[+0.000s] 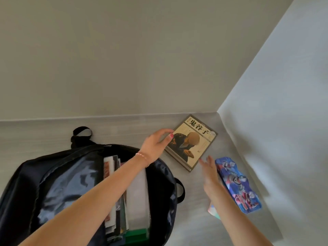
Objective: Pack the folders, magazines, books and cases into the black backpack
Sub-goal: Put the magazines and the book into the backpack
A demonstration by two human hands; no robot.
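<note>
Backpack [53, 174] lies open on the table [35, 134], mouth up, already stuffed: magazines [111, 174] and a pale folder [137, 192] stand on edge inside, something green at the near end. Book [192, 142] lies flat just right of the backpack, toward the back wall. Left hand [156, 144] reaches across the backpack and grips the book's left edge, thumb on the cover, fingers out of sight. Right hand [210, 172] is blurred, fingers spread and holding nothing, near the book's near corner. Blue case [238, 185] lies just right of that hand, farther from the backpack than the book; a small pale thing shows beneath the right wrist, too hidden to name. Likely step: lifting the book for the backpack. Risks: a one-edge grip may let the book hang and slip; the right hand could knock the case; the crowded backpack leaves a narrow slot, so the book may catch on the folder or bend the magazines
</note>
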